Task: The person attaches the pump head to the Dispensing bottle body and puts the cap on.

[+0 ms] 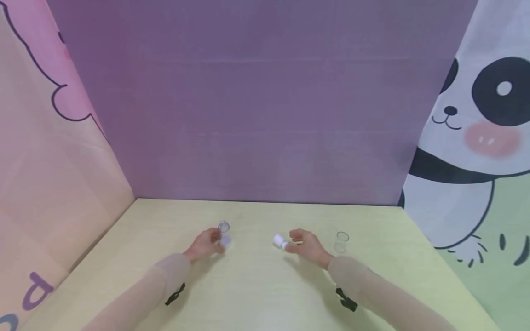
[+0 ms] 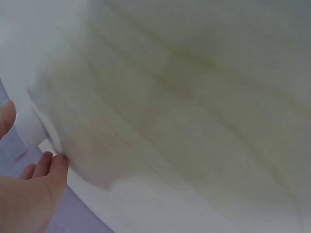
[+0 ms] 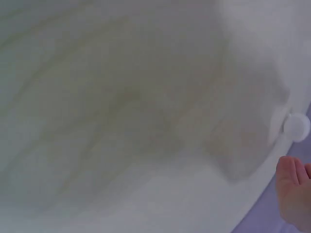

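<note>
My left hand [image 1: 205, 245] is beside a clear vessel [image 1: 224, 226] with a round rim and a whitish lower part. Its thumb and fingers are spread around the near side. In the left wrist view, a pale, rounded thing [image 2: 30, 127] shows between the thumb and the fingertips; contact is hard to tell. A small white bottle [image 1: 279, 240] tilts on the table, its narrow end toward my right hand [image 1: 306, 247]. In the right wrist view, a white round end [image 3: 296, 127] appears just beyond the fingers, with a gap between. Those fingers are loosely bent.
A clear, beaker-like glass [image 1: 341, 242] stands on the table to the right of my right hand. The pale table [image 1: 256, 294] ends at a purple back panel [image 1: 265, 115]. Printed side panels, one with a panda [image 1: 459, 207], flank it.
</note>
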`<action>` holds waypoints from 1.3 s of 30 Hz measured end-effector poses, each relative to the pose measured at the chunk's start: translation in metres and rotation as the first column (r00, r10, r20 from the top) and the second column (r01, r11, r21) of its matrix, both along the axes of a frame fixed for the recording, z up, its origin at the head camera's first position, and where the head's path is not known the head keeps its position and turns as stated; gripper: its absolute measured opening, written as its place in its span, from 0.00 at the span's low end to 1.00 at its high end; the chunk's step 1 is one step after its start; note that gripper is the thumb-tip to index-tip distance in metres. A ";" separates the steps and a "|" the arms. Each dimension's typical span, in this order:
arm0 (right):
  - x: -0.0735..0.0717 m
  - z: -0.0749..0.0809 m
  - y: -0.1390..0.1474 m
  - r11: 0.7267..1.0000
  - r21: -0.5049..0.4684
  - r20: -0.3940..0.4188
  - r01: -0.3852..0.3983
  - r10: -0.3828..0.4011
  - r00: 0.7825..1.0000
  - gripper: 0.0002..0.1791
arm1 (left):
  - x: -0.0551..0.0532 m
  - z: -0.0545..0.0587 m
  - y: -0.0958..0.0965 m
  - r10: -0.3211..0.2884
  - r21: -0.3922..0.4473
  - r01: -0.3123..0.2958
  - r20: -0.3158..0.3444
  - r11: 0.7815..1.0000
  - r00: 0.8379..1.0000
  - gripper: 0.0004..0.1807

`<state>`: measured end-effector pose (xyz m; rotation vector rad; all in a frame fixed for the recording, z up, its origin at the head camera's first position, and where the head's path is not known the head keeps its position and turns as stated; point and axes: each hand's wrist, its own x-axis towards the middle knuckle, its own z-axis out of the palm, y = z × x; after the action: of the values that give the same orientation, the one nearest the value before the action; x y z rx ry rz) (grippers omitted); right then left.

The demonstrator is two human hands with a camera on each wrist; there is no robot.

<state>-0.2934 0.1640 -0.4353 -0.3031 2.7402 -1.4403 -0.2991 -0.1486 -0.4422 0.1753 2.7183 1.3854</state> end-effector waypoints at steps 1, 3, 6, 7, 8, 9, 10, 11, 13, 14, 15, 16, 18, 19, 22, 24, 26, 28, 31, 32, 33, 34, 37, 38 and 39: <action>0.001 -0.002 -0.002 1.000 0.001 0.003 -0.007 0.007 1.000 0.27 | 0.000 -0.002 0.000 -0.002 0.001 0.002 -0.002 1.000 1.000 0.34; 0.003 -0.004 -0.005 1.000 0.007 0.006 -0.015 0.015 1.000 0.29 | 0.000 -0.003 0.001 0.005 0.019 -0.004 -0.002 1.000 1.000 0.34; 0.003 -0.007 -0.009 0.999 0.031 0.002 -0.024 0.024 1.000 0.29 | 0.000 -0.004 0.001 0.020 0.034 -0.020 -0.001 0.999 1.000 0.34; 0.003 -0.007 -0.010 0.999 0.039 -0.002 -0.028 0.028 1.000 0.30 | 0.001 -0.004 0.001 0.025 0.036 -0.024 -0.002 0.999 1.000 0.34; 0.002 -0.007 -0.011 0.999 0.038 0.000 -0.025 0.025 1.000 0.30 | 0.001 -0.004 0.001 0.031 0.044 -0.031 0.000 0.999 1.000 0.33; 0.001 -0.008 -0.013 0.999 0.043 -0.003 -0.026 0.026 1.000 0.30 | 0.001 -0.004 0.001 0.035 0.051 -0.034 -0.001 0.998 0.999 0.33; 0.000 -0.008 -0.014 0.999 0.041 -0.001 -0.024 0.024 1.000 0.30 | 0.001 -0.005 0.001 0.035 0.055 -0.035 -0.003 0.998 0.999 0.33; -0.001 -0.009 -0.015 0.999 0.038 -0.002 -0.023 0.023 1.000 0.30 | 0.000 -0.005 0.001 0.035 0.061 -0.035 -0.004 0.998 0.999 0.32; -0.003 -0.010 -0.017 0.999 0.036 -0.012 -0.021 0.022 1.000 0.29 | -0.001 -0.006 0.000 0.034 0.077 -0.034 -0.004 0.996 0.999 0.31; -0.005 -0.012 -0.018 0.999 0.034 -0.014 -0.017 0.017 1.000 0.28 | -0.001 -0.007 0.000 0.037 0.091 -0.036 0.000 0.995 0.999 0.31; -0.006 -0.013 -0.019 0.999 0.035 -0.019 -0.015 0.016 1.000 0.27 | -0.002 -0.007 0.000 0.037 0.104 -0.037 0.003 0.994 0.999 0.31; -0.008 -0.014 -0.020 0.999 0.036 -0.026 -0.012 0.013 1.000 0.26 | -0.003 -0.008 0.000 0.035 0.114 -0.036 0.007 0.993 0.999 0.30; -0.010 -0.016 -0.023 0.999 0.038 -0.047 -0.002 0.003 0.999 0.23 | -0.004 -0.009 0.000 0.034 0.129 -0.035 0.008 0.991 0.999 0.30; -0.010 -0.017 -0.024 0.999 0.041 -0.056 0.005 -0.003 0.998 0.22 | -0.005 -0.009 0.000 0.035 0.139 -0.036 0.010 0.990 0.999 0.30; -0.011 -0.019 -0.026 0.998 0.050 -0.082 0.024 -0.019 0.996 0.20 | -0.008 -0.010 0.001 0.022 0.139 -0.023 0.005 0.990 1.000 0.30; -0.011 -0.019 -0.027 0.998 0.047 -0.089 0.033 -0.029 0.996 0.19 | -0.009 -0.010 0.002 0.028 0.142 -0.029 0.008 0.989 1.000 0.30; -0.011 -0.020 -0.027 0.998 0.044 -0.094 0.042 -0.037 0.995 0.18 | -0.010 -0.011 0.003 0.027 0.141 -0.029 0.011 0.990 1.000 0.29; -0.011 -0.021 -0.028 0.998 0.037 -0.097 0.050 -0.046 0.994 0.16 | -0.010 -0.011 0.004 0.033 0.142 -0.034 0.012 0.989 0.999 0.28; -0.012 -0.023 -0.027 0.998 0.039 -0.108 0.047 -0.043 0.993 0.15 | -0.011 -0.012 0.004 0.032 0.150 -0.034 0.013 0.988 0.999 0.27; -0.012 -0.023 -0.027 0.998 0.044 -0.112 0.044 -0.039 0.993 0.14 | -0.011 -0.012 0.004 0.027 0.148 -0.028 0.011 0.989 1.000 0.27; -0.012 -0.023 -0.026 0.998 0.049 -0.116 0.039 -0.034 0.993 0.14 | -0.011 -0.012 0.004 0.028 0.146 -0.029 0.011 0.989 1.000 0.27; -0.013 -0.023 -0.026 0.998 0.053 -0.117 0.036 -0.029 0.993 0.14 | -0.012 -0.013 0.004 0.029 0.143 -0.031 0.012 0.989 0.999 0.27; -0.014 -0.021 -0.025 0.998 0.058 -0.119 0.027 -0.020 0.993 0.13 | -0.012 -0.012 0.004 0.037 0.129 -0.038 0.016 0.991 0.999 0.27; -0.014 -0.019 -0.024 0.998 0.055 -0.113 0.030 -0.024 0.993 0.13 | -0.012 -0.012 0.004 0.038 0.121 -0.039 0.012 0.992 0.999 0.27; -0.015 -0.018 -0.024 0.998 0.054 -0.114 0.032 -0.026 0.993 0.13 | -0.013 -0.012 0.004 0.041 0.117 -0.042 0.008 0.992 0.999 0.27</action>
<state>-0.3084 0.1398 -0.4536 -0.3545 2.8797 -1.3921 -0.3118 -0.1444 -0.4539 0.1228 2.6512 1.5558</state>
